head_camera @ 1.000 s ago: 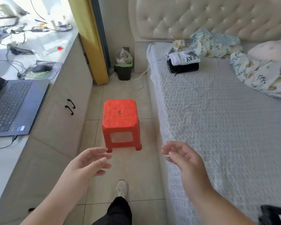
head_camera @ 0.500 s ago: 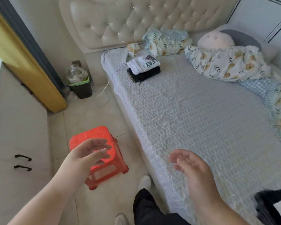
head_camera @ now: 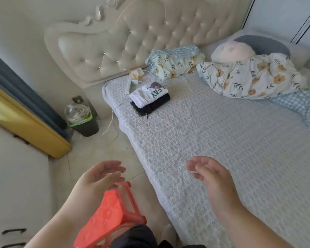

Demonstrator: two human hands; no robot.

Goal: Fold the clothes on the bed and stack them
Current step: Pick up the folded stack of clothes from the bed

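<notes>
2 hands, left hand (head_camera: 98,178) and right hand (head_camera: 211,178), fingers relaxed, empty; 2 folded clothes (head_camera: 149,98) stacked on bed (head_camera: 222,149).

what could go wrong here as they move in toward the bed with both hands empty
1. The red stool sits on the floor right by the person's leg, under the left hand; a step could catch it.
2. A white cable hangs off the bed edge beside the folded stack; reaching there might snag it and tip the white top piece off the black one.
3. The right hand holds nothing, and no unfolded garment clearly shows nearby.
</notes>
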